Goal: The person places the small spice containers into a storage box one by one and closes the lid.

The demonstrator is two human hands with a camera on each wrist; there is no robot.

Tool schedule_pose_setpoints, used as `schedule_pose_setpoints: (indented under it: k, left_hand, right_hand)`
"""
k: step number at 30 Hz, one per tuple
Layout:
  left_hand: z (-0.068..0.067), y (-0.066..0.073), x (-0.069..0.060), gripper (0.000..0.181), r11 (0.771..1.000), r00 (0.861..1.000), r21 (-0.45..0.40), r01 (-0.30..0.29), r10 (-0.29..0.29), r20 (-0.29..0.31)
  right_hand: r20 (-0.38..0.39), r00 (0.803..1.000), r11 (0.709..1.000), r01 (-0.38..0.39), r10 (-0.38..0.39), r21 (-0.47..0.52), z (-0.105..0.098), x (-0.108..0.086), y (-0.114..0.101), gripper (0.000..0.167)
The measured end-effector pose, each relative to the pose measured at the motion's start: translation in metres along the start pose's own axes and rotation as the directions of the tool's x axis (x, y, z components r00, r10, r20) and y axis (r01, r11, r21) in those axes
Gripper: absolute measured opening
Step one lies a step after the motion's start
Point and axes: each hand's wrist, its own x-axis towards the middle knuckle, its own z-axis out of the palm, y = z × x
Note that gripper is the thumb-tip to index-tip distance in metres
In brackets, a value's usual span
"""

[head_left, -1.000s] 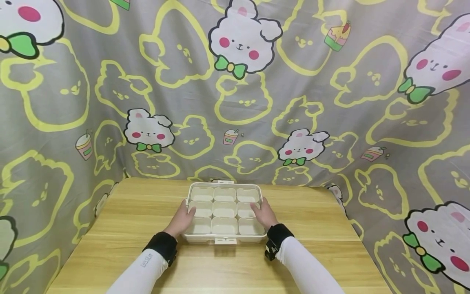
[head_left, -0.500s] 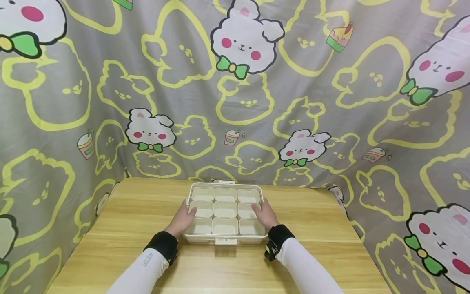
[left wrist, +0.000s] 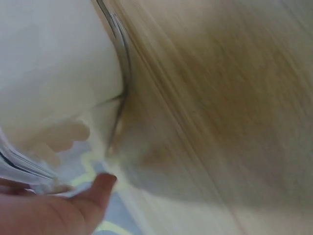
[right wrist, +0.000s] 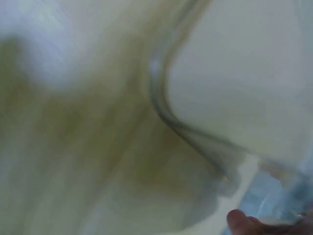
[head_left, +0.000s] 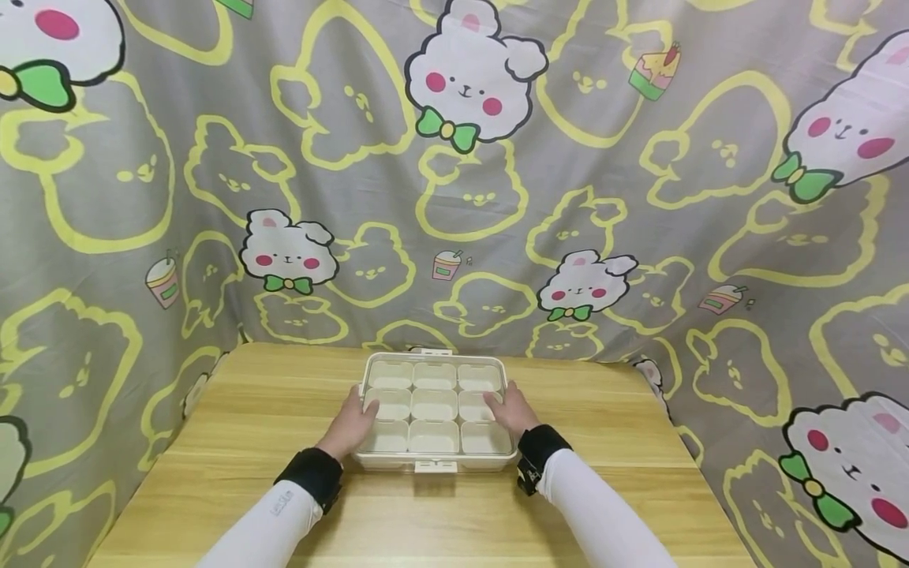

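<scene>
A cream storage box (head_left: 435, 405) with a clear rim and several square compartments sits at the table's middle, towards its far side. White latches show on its front edge and far edge. My left hand (head_left: 350, 424) grips the box's left side, its thumb over the top. The right hand (head_left: 513, 412) holds the opposite side the same way. In the left wrist view, the box's corner (left wrist: 54, 63) and part of the left hand (left wrist: 58, 208) appear. The right wrist view is blurred, with the box (right wrist: 234, 83) and a fingertip (right wrist: 237, 219) visible. Fingers under the box are hidden.
The wood-grain table (head_left: 248, 442) extends around the box on every side. A grey curtain (head_left: 383, 197) printed with rabbit faces and yellow outlines hangs behind the table and along both sides. Black bands (head_left: 316, 476) circle both wrists over white sleeves.
</scene>
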Motion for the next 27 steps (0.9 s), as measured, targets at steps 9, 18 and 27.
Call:
schedule_pose_setpoints:
  k: [9,18,27]
  left_hand:
    - [0.0,0.026,-0.04,0.073,0.989,0.979,0.148,-0.028,0.058,-0.197]
    - [0.021,0.029,-0.08,0.079,0.983,0.969,0.182,0.018,0.027,-0.245]
    - [0.025,0.022,-0.08,0.075,0.98,0.961,0.197,0.015,0.04,-0.275]
  right_hand:
    - [0.052,0.996,0.992,0.08,-0.075,-0.097,-0.026,0.032,-0.019,0.068]
    - [0.188,0.978,0.981,0.118,-0.088,-0.157,-0.036,0.047,-0.03,0.069]
    - [0.262,0.958,0.967,0.173,-0.12,-0.189,-0.032,0.05,-0.018,0.071]
